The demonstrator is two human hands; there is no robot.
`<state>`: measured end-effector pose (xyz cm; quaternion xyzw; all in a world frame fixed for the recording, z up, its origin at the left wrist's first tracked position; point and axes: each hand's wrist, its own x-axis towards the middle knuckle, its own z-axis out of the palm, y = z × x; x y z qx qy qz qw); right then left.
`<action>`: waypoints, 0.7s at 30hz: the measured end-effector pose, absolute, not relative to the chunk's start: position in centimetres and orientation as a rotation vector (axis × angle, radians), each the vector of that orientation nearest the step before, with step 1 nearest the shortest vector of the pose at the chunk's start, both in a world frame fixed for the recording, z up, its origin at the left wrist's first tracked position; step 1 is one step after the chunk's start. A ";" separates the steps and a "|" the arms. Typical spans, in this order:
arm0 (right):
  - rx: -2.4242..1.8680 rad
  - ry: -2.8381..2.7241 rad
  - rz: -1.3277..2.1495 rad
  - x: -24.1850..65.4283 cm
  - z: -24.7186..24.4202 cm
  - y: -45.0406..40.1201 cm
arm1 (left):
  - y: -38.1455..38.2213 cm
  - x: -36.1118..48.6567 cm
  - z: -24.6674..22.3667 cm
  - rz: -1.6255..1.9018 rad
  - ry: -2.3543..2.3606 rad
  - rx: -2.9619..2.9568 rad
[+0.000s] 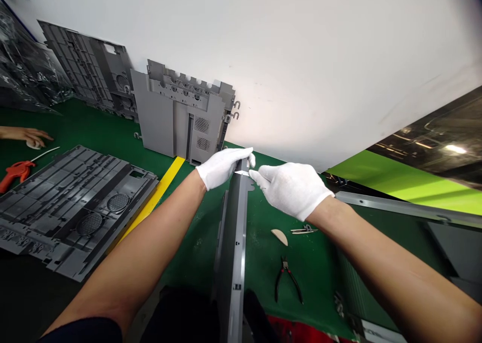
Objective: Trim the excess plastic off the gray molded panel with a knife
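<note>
Gripping grey panel (233, 232) top: left hand (220, 167); right hand (291, 190) pinching small blade (242, 173).

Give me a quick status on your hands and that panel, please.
Left hand grips grey panel top edge. Right hand holds small blade against it. Pliers lie beside.

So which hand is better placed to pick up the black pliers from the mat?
Probably the right hand. The pliers lie on the green mat, right of the upright grey panel; the left hand steadies its top end.
</note>
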<state>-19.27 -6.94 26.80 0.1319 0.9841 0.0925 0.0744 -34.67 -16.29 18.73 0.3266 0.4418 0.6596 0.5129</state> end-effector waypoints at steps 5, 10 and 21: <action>0.380 2.961 0.313 -19.0 26.8 -6.9 | -16.1 -34.6 18.7 1.597 1.068 0.788; 0.365 2.979 0.315 -18.7 26.7 -6.9 | -16.1 -34.5 18.8 1.592 1.049 0.781; 0.418 3.070 -0.364 -16.9 27.0 -6.1 | -16.6 -34.2 19.1 1.614 1.205 0.887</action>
